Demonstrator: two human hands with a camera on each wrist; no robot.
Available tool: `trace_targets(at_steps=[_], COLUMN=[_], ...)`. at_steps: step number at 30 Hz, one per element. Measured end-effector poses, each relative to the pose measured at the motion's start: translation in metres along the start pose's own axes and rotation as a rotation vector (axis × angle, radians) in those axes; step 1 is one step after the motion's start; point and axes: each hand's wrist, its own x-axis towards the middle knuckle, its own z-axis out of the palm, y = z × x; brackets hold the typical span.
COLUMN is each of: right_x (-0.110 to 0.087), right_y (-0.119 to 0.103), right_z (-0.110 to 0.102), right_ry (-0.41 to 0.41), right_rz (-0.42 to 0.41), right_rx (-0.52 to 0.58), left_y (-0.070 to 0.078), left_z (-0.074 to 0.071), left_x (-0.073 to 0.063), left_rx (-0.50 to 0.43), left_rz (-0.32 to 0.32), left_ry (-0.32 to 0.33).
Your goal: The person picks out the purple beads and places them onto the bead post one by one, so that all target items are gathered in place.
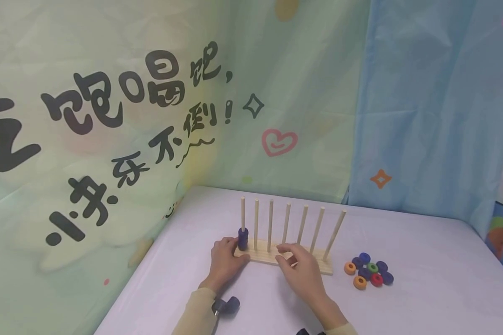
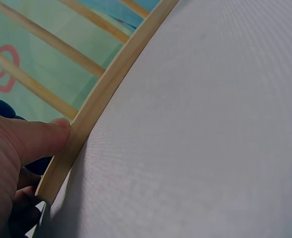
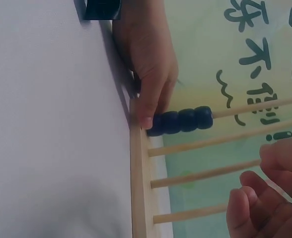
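A wooden peg stand (image 1: 263, 257) with several upright pegs sits on the table. Dark blue beads (image 3: 181, 120) are stacked on its leftmost peg. My left hand (image 1: 227, 257) grips that end of the base, the thumb (image 2: 49, 135) pressing on its front edge and the other fingers reaching round the end. In front of the middle pegs is my right hand (image 1: 302, 270), its fingers loosely curved with a gap between thumb and forefinger. Nothing shows between those fingers (image 3: 239, 210), which overlap two pegs in the right wrist view.
Loose beads in orange (image 1: 359, 283), red (image 1: 377, 279), green (image 1: 372, 267) and blue (image 1: 387, 278) lie grouped on the white table (image 1: 427, 260), right of the stand. Printed cloth (image 1: 310, 102) hangs behind and to the left of the table.
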Motion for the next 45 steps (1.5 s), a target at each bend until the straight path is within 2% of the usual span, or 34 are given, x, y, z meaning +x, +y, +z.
trace_targets(at_steps=[11,21,30,34,40,45], right_x=[-0.013,-0.026,-0.03,-0.032,-0.033,-0.034], right_y=[0.016,0.045,0.066,0.073,0.082,0.087], right_z=[-0.012,-0.024,-0.032,-0.036,-0.041,-0.047], right_ry=[-0.001,0.093,0.11,0.114,0.139,0.216], right_rz=[0.154,0.146,0.328,0.369,0.355,0.324], right_rx=[-0.076,-0.08,-0.103,-0.102,-0.132,-0.173], left_y=[-0.002,-0.001,-0.001,-0.001,0.0,0.0], left_z=[0.001,0.001,0.001,0.001,0.0,0.0], left_x=[0.0,0.001,0.001,0.001,0.002,0.001], left_rx=[-0.005,0.006,0.009,0.005,0.001,0.007], left_rz=[-0.012,-0.011,-0.013,-0.013,0.0,0.007], left_ry=[-0.006,-0.004,-0.004,-0.008,-0.005,0.001])
